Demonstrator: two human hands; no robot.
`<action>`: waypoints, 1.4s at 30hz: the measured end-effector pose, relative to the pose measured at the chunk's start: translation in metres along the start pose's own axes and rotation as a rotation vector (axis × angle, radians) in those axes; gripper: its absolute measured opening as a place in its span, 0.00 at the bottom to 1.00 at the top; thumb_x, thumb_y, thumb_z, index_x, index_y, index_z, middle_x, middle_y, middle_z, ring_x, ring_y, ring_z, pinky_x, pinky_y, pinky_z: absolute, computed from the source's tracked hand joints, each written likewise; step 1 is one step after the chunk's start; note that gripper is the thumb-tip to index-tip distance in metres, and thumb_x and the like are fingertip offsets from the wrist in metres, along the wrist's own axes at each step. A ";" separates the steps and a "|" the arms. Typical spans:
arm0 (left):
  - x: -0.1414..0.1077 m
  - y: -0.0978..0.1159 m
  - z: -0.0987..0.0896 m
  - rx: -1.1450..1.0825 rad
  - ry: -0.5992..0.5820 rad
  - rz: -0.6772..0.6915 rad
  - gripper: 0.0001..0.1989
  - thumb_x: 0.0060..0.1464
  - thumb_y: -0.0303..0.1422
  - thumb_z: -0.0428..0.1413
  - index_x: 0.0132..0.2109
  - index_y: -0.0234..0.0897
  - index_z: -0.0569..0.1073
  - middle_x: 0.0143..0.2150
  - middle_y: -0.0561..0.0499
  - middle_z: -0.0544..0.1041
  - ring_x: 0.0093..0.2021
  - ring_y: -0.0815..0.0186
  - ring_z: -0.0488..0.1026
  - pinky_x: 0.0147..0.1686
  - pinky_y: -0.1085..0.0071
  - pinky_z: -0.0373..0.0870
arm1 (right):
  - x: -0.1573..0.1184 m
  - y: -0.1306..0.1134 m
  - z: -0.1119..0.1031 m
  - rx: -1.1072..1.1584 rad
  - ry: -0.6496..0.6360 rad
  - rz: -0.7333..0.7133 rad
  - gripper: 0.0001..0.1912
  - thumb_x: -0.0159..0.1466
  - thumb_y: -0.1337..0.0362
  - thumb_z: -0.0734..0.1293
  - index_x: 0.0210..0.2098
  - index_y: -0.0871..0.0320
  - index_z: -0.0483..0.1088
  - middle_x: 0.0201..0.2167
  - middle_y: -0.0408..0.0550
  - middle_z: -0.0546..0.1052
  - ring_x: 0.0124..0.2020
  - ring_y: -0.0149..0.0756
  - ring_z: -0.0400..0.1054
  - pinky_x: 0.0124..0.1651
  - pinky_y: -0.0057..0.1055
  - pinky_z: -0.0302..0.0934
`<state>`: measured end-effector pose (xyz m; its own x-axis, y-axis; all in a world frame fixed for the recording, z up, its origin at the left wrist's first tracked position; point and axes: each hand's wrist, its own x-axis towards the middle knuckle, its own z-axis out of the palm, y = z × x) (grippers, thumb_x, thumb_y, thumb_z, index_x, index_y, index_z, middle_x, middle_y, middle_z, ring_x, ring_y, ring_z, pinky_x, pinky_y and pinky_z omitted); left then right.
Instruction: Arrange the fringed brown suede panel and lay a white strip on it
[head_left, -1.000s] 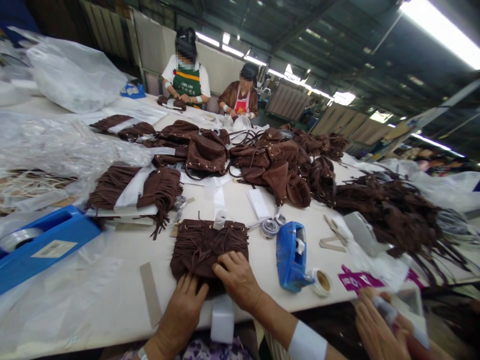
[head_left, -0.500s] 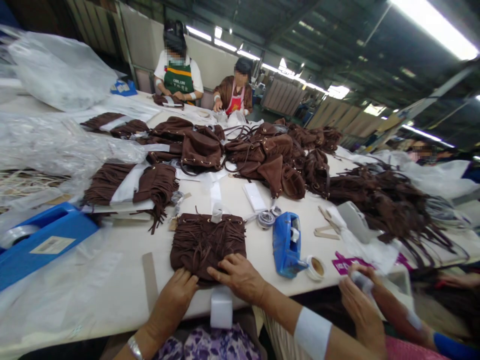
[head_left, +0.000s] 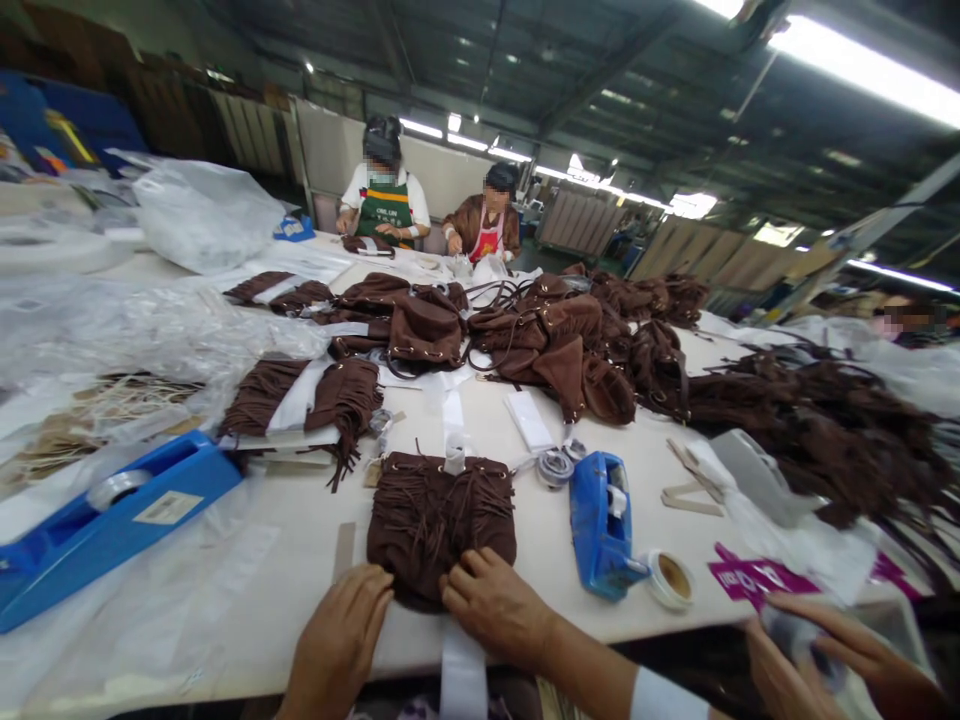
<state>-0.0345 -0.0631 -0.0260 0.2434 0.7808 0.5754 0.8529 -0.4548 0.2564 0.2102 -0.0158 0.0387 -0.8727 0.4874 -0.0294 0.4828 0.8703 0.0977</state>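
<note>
A dark brown fringed drawstring bag (head_left: pixel 439 520) lies flat on the table before me. Bent and held together, the fingers of my left hand (head_left: pixel 341 625) are at its lower left corner, tips partly hidden. My right hand (head_left: pixel 499 610) has its fingers curled onto the bag's lower right edge. Under the bag runs a white paper strip (head_left: pixel 463 665); one end shows above the bag and the other hangs toward the table's front edge. Right of the bag stands a small blue tape dispenser (head_left: pixel 592 550), with a roll of tape (head_left: pixel 670 580) beside it.
A large blue tape dispenser (head_left: pixel 172 505) is at the left, near clear plastic bags (head_left: pixel 150 320). Wrapped fringed bags (head_left: pixel 300 400) and heaped brown bags (head_left: pixel 555 330) fill the back. A co-worker's hands (head_left: pixel 810 650) hold a roll at right; two people work across the table.
The camera view has shifted, so the table scene sits lower and farther right. My right fingers have curled more at the bag's edge. More of the strip below the bag shows.
</note>
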 end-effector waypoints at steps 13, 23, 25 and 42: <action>0.025 -0.011 0.013 0.221 0.011 -0.020 0.11 0.62 0.26 0.49 0.51 0.32 0.68 0.39 0.45 0.74 0.39 0.59 0.73 0.39 0.62 0.75 | 0.001 0.000 0.009 0.077 0.041 0.104 0.30 0.67 0.55 0.66 0.63 0.61 0.57 0.41 0.49 0.73 0.41 0.44 0.61 0.43 0.41 0.54; 0.036 -0.023 0.002 0.128 -0.135 0.158 0.10 0.57 0.20 0.51 0.41 0.40 0.69 0.45 0.48 0.72 0.44 0.59 0.70 0.43 0.65 0.75 | 0.004 0.013 0.009 0.127 -0.019 0.062 0.28 0.66 0.52 0.66 0.62 0.51 0.58 0.41 0.47 0.71 0.42 0.43 0.60 0.40 0.39 0.52; 0.031 -0.027 0.001 0.111 -0.144 0.199 0.11 0.57 0.20 0.50 0.41 0.40 0.69 0.44 0.49 0.72 0.44 0.60 0.70 0.42 0.66 0.75 | 0.000 0.017 0.010 0.140 -0.022 0.045 0.29 0.67 0.54 0.65 0.64 0.49 0.56 0.41 0.47 0.70 0.41 0.43 0.60 0.38 0.38 0.52; 0.065 -0.003 -0.024 0.037 -0.177 0.104 0.24 0.64 0.29 0.47 0.66 0.34 0.58 0.67 0.41 0.65 0.69 0.55 0.57 0.65 0.54 0.61 | -0.009 0.014 0.019 0.160 0.094 0.112 0.26 0.67 0.57 0.64 0.64 0.47 0.59 0.39 0.48 0.70 0.41 0.42 0.59 0.38 0.36 0.52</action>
<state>-0.0327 -0.0208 0.0295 0.4058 0.7949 0.4511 0.8344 -0.5236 0.1721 0.2258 -0.0066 0.0218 -0.8122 0.5796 0.0667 0.5762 0.8148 -0.0641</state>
